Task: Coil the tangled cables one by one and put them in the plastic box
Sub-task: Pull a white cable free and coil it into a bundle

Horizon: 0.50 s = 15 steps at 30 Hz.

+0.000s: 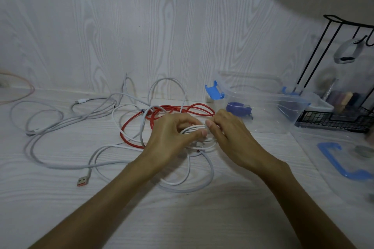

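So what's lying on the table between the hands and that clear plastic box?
In the head view, only bare table between the right hand and the plastic box. The red cable loops just behind the hands, stopping short of the box.

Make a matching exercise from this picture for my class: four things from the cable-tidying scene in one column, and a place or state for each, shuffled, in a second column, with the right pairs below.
Things
1. white cable
2. red cable
3. purple cable
4. blue-handled lid

Places or states
A. coiled inside the clear plastic box
B. lying flat on the table at the right
C. held in loops by the left hand and right hand
D. loose on the table, behind the hands

Pairs: 1-C, 2-D, 3-A, 4-B
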Available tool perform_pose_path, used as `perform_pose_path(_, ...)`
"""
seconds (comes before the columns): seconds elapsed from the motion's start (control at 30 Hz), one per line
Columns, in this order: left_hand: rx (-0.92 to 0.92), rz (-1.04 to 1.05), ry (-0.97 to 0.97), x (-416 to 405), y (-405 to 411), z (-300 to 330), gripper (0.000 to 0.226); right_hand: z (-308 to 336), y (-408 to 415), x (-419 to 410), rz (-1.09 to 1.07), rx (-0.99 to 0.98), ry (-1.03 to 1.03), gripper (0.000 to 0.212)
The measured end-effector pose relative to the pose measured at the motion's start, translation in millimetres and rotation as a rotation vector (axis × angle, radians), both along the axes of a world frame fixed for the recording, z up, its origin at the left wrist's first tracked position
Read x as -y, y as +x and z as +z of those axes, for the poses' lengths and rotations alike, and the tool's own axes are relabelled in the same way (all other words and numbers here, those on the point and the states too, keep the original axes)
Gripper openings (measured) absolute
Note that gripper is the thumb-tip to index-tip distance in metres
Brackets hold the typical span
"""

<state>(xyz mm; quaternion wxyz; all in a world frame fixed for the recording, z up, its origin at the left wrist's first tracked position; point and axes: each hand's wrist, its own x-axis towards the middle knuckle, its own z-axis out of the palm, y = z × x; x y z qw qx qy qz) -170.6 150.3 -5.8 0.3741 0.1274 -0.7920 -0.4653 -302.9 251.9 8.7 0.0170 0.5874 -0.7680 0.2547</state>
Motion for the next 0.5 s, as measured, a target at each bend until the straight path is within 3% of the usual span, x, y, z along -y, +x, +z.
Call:
perform_pose_path(0.2, 0.140, -0.022, -0.112, 2.6, -1.8, 3.0, 0.017, -0.6, -4.6, -0.1, -0.002, 0.129, 0.034, 0.027)
perform_pose_path(0.3, 0.185, -0.024, -0.028, 2.0, -2.0, 4.0, 0.013, -1.3, -4.2, 1.4, -0.056, 0.035, 0.027, 0.020)
perform_pose_path(0.4, 0.209, 0.025, -0.037, 1.6, -1.4, 6.4, 0.011, 4.1, -2.3, -3.1, -0.095, -0.062, -0.153, 0.021)
perform_pose_path(0.5, 0.161, -0.020, 0.152, 5.1, 2.3, 13.5, 0.012, 8.9, -3.8, -12.4, 0.002, -0.057, -0.361, 0.018)
